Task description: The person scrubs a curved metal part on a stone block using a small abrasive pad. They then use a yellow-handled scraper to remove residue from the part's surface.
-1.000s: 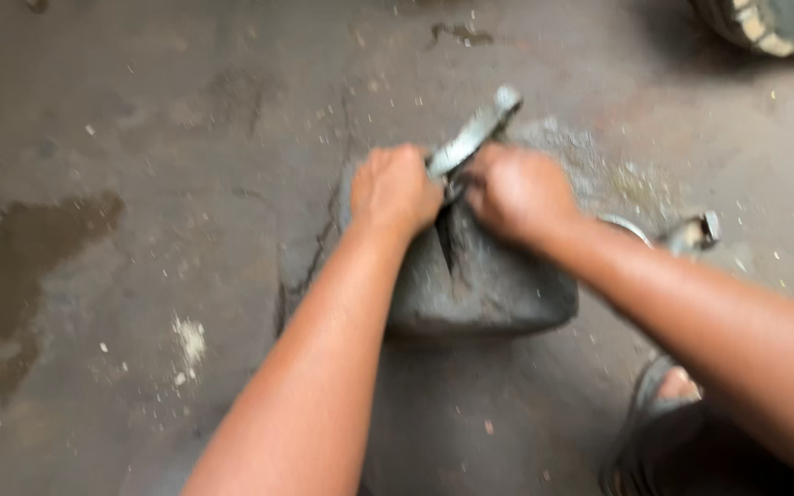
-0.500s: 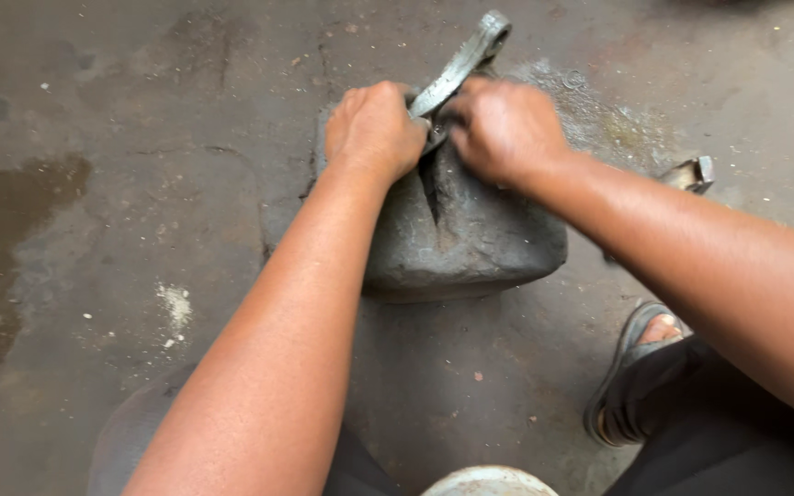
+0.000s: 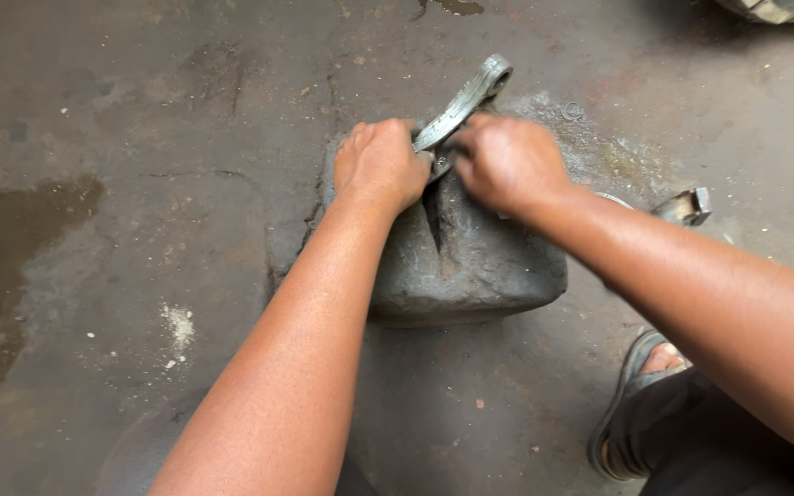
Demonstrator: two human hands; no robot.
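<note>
Two hands [image 3: 380, 163] [image 3: 507, 161], one metal lever [image 3: 464, 99], one stone block [image 3: 470, 262], one sandal [image 3: 631, 413].

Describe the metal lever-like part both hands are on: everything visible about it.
The metal arm is a flat, dull grey bar, worn-looking, ending in a ring-shaped eye at its far tip. It slants up and away to the right over the dark stone block. The left hand and right hand close around its near end, hiding that part.

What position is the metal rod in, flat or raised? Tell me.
Raised at a slant: the metal rod angles up over the grey block, its ring end free, lower end gripped between left hand and right hand.
</note>
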